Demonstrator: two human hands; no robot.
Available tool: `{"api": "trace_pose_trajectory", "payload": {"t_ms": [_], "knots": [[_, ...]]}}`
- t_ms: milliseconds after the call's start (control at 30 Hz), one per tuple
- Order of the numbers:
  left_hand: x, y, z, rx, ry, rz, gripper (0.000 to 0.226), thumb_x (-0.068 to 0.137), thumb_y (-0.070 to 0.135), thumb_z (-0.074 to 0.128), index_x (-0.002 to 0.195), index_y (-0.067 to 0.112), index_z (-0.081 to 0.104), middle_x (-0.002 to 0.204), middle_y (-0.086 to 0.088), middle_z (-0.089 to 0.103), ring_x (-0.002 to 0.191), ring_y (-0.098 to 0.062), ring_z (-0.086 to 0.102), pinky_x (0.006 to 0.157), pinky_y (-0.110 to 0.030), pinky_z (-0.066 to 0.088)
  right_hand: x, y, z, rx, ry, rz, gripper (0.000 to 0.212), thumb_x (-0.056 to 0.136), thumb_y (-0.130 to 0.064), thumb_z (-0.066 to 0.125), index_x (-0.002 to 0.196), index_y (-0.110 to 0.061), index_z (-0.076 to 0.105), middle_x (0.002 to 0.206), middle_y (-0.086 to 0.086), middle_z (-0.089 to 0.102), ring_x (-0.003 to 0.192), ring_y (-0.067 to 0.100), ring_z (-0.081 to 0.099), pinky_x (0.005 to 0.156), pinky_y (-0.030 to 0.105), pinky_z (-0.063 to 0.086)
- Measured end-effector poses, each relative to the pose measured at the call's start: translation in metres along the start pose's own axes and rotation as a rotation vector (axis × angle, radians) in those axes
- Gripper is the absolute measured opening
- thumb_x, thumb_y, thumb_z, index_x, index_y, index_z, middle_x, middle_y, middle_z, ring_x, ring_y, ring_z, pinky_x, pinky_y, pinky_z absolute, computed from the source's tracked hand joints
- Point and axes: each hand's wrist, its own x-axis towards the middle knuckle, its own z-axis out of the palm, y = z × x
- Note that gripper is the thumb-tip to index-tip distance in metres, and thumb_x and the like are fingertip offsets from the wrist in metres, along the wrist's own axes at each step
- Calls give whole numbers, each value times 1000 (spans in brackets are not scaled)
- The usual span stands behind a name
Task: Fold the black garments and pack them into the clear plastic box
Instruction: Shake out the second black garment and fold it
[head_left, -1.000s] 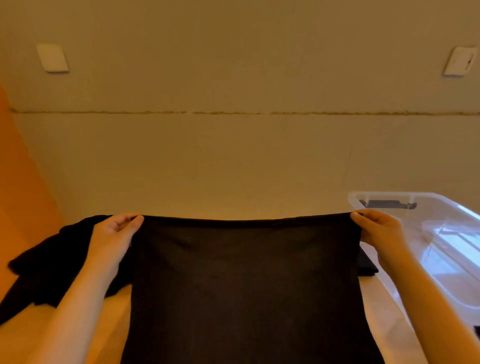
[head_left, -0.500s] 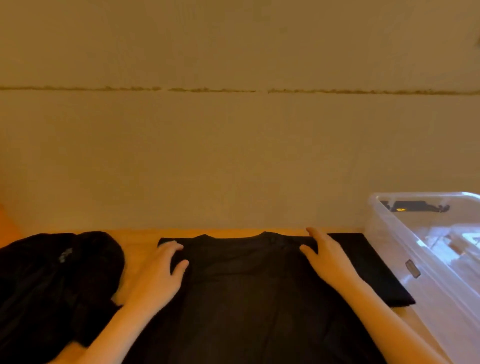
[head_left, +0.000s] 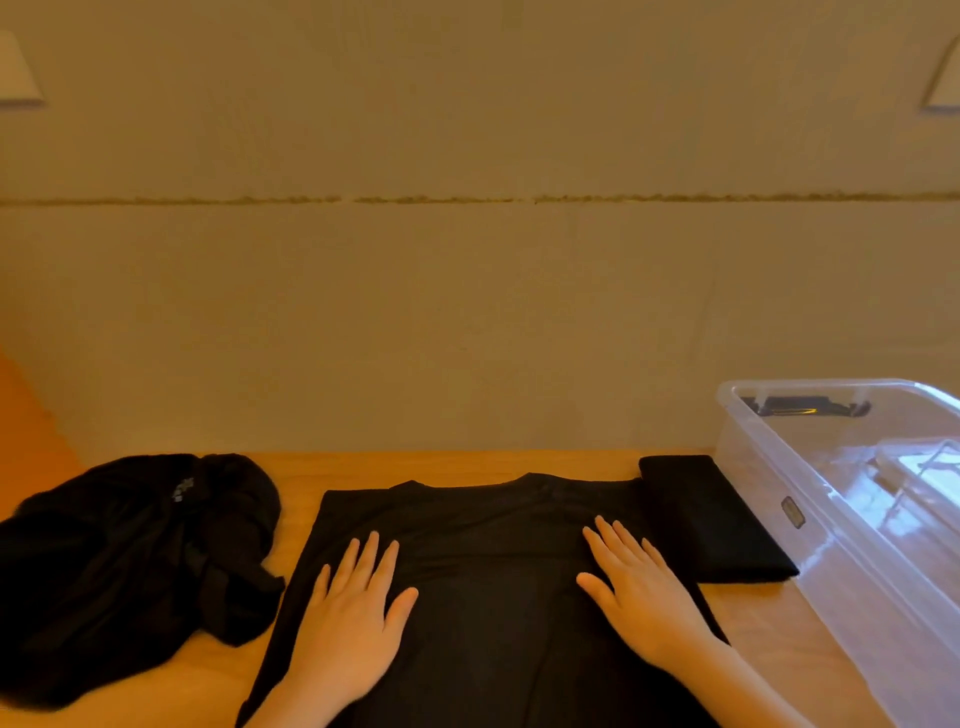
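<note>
Here both hands, left (head_left: 353, 618) and right (head_left: 641, 597), press flat, fingers released, smoothing the spread black shirt (head_left: 493, 571) on the wooden counter (head_left: 467, 465); folding its sides probably comes next.

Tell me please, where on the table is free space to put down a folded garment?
Bare wood shows behind the spread shirt up to the wall, and in a strip between it and the crumpled pile. The right side is crowded: the folded garment lies against the clear box.
</note>
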Motion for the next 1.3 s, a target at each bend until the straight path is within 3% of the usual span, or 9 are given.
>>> {"api": "trace_pose_trajectory", "payload": {"t_ms": [133, 233, 300, 433, 667, 867, 1067, 1200, 1300], "knots": [[8, -9, -12, -177, 93, -8, 59, 98, 48, 28, 150, 22, 15, 158, 2, 8, 146, -15, 3, 117, -34, 6, 2, 0, -21, 128, 48, -25, 76, 86, -64, 22, 148, -21, 20, 156, -4, 16, 144, 10, 9, 116, 28, 10], [39, -29, -33, -321, 298, -39, 52, 97, 39, 42, 143, 16, 36, 149, -2, 35, 139, -18, 30, 113, -36, 26, 29, 13, -48, 116, 305, -24, 44, 95, -32, 48, 135, -15, 46, 139, 2, 48, 130, 16, 41, 107, 27, 31], [63, -41, -45, -274, 314, -82, 51, 97, 38, 44, 141, 13, 40, 145, -5, 41, 135, -22, 36, 108, -39, 31, 50, 22, -63, 42, 302, 34, 40, 95, -27, 50, 133, -17, 48, 136, 4, 51, 126, 19, 45, 107, 32, 33], [97, -59, -48, -113, 120, -170, 47, 96, 40, 47, 136, 15, 44, 140, -6, 45, 128, -24, 43, 103, -41, 36, 82, 33, -71, -211, 31, 157, 39, 94, -33, 50, 130, -19, 49, 133, 5, 49, 128, 23, 38, 109, 38, 26], [111, -75, -43, -462, 96, -146, 5, 92, 20, 58, 92, 17, 62, 103, -5, 63, 93, -17, 53, 80, -28, 42, 96, 46, -62, -128, 68, 213, 31, 88, -34, 59, 118, -25, 58, 123, 4, 46, 121, 25, 38, 109, 40, 19], [104, -74, -54, -612, 173, -147, 5, 93, 15, 55, 89, 14, 58, 99, -2, 57, 111, -23, 52, 82, -28, 38, 93, 47, -65, -106, 77, 187, 14, 89, -34, 58, 99, -24, 58, 101, -3, 50, 113, 19, 39, 104, 41, 25], [84, -68, -78, -936, 311, -147, 4, 91, 13, 58, 91, 10, 62, 95, -3, 63, 98, -23, 58, 80, -31, 44, 68, 45, -92, 462, 249, 48, 14, 86, -14, 64, 73, -17, 61, 79, 2, 63, 81, 21, 59, 66, 22, 44], [73, -63, -102, -1073, 469, -111, 8, 94, 13, 54, 88, 14, 59, 87, -2, 60, 88, -22, 56, 66, -29, 41, 54, 44, -122, 705, 340, 4, 8, 87, -13, 63, 80, -12, 66, 79, 7, 65, 77, 20, 60, 67, 23, 46], [78, -60, -114, -1127, 589, -112, 10, 95, 13, 52, 87, 15, 57, 85, 0, 57, 79, -19, 53, 74, -40, 45, 65, 44, -132, 868, 425, 36, 10, 88, -12, 62, 78, -16, 64, 78, 9, 63, 76, 23, 59, 68, 28, 49]]}}
